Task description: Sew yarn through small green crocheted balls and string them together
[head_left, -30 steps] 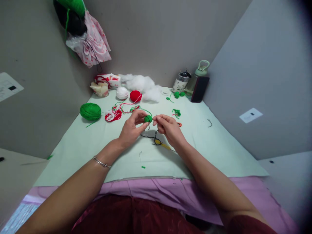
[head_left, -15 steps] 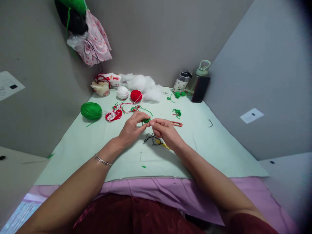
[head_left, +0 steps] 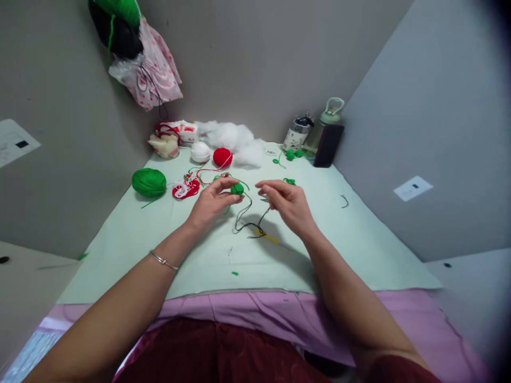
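My left hand pinches a small green crocheted ball between thumb and fingertips, above the table. Black thread hangs from the ball, loops down to the cloth and rises towards my right hand. That hand is raised to the right of the ball, apart from it, with its fingers curled together; what they grip is hidden. A pointed metal blade shows beside its thumb; whether it is held cannot be told. Below, a yellow-handled crochet hook lies partly under the thread.
Green yarn, white yarn and red yarn stand left and behind. White stuffing lies at the back wall. A phone leans on a bottle at back right. Green scraps lie in front.
My hands have moved apart: the right has gone right and slightly up, the left slightly left with the ball. The black thread is now stretched out between them. The orange-handled tool is now covered.
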`<action>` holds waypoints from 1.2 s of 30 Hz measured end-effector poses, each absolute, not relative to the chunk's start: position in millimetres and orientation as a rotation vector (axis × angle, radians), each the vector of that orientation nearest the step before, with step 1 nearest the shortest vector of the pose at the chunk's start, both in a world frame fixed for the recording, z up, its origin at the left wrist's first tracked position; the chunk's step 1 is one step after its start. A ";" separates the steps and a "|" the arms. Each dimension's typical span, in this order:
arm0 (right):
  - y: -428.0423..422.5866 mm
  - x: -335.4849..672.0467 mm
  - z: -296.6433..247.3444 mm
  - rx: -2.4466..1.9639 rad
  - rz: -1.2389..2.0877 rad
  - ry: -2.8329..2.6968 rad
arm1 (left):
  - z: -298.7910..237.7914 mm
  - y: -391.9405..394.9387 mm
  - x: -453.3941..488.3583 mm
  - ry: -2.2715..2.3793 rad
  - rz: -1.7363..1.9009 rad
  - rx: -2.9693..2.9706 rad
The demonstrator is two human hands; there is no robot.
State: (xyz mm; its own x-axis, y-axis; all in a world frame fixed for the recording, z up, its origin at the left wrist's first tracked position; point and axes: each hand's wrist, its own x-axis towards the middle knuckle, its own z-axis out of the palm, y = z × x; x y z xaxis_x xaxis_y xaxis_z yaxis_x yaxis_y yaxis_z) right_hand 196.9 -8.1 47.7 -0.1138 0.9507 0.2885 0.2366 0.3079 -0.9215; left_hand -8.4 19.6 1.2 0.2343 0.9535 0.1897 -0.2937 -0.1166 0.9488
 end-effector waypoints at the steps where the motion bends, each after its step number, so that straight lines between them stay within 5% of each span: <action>1: -6.1 200.3 47.9 -1.142 0.852 -1.538 | 2.6 20.2 -9.8 0.729 1.230 1.201; 13: -6.7 198.5 45.4 -0.996 1.179 -1.488 | 8.1 21.9 -15.1 0.665 1.161 1.105; 20: -9.6 191.3 43.4 -1.090 0.857 -1.571 | 11.8 17.4 -13.5 0.738 1.159 1.092; 36: -14.1 188.1 33.8 -1.223 0.770 -1.821 | 12.4 14.6 -10.5 0.748 1.157 1.075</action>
